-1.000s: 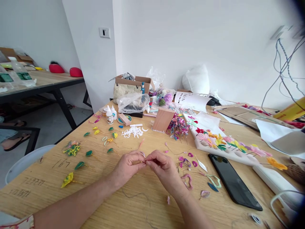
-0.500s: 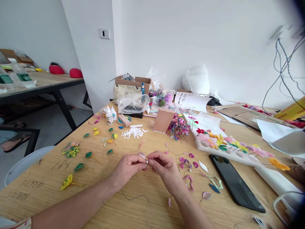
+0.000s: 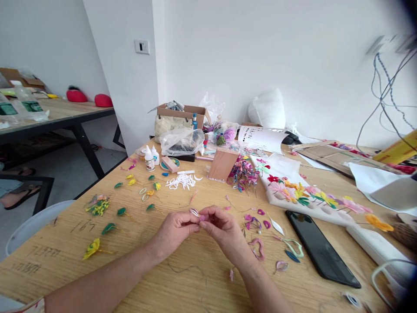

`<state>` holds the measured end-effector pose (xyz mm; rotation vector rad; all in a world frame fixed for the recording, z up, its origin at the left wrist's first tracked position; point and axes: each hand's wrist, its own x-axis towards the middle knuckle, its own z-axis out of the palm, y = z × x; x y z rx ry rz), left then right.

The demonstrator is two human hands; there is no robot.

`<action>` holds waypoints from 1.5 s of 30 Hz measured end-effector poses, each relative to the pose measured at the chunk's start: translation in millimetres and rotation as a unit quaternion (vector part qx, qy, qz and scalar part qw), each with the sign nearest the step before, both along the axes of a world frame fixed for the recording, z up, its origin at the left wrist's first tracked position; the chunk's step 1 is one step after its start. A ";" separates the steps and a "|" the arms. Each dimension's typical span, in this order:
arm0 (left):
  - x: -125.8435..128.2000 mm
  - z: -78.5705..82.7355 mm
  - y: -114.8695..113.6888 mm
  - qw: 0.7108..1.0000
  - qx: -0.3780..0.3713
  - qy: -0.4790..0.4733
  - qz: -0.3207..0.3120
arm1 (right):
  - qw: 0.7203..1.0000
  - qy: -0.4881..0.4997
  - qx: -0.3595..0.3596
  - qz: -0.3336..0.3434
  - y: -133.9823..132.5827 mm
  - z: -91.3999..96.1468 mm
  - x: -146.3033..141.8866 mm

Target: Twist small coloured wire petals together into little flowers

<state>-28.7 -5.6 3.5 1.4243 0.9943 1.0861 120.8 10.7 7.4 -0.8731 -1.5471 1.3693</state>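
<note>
Over the middle of the wooden table (image 3: 137, 269) my two hands meet, fingertips almost touching. My left hand (image 3: 180, 227) is closed in a pinch on a small white-edged petal (image 3: 194, 212) with a dark inner line. Between the thumb and forefinger of my right hand (image 3: 217, 222) is a small pink-purple petal (image 3: 202, 218), pressed close to the white-edged one. My fingers hide most of both pieces, and I cannot tell whether they are joined. To the right of my right hand lie magenta and purple loops (image 3: 253, 224) and a pink curved piece (image 3: 258, 249).
Yellow flowers (image 3: 92, 248) and green leaves (image 3: 110, 228) on stems lie at left. White cut pieces (image 3: 182, 181), glue bottles (image 3: 150, 158) and a wooden block (image 3: 223, 165) stand farther back. At right are a black phone (image 3: 321, 248) and a foam strip (image 3: 293, 200) bearing colourful flowers.
A pearl-like bead at my fingertips is no longer visible; a pink-purple petal shows there instead. My right fingers have shifted slightly, while both hands stay together in nearly the same place.
</note>
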 end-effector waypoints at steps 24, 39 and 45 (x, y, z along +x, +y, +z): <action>-9.7 18.8 3.6 0.995 -0.008 -0.060 0.076 | 0.985 -0.150 0.066 0.052 -7.9 42.9 21.7; -6.0 19.9 -3.1 0.993 -0.007 -0.103 0.058 | 0.865 -0.450 0.209 0.071 -57.6 -4.0 -27.1; -5.7 21.5 -6.1 0.993 -0.012 -0.105 0.043 | 0.969 -0.248 -0.002 0.007 -53.7 12.1 -0.2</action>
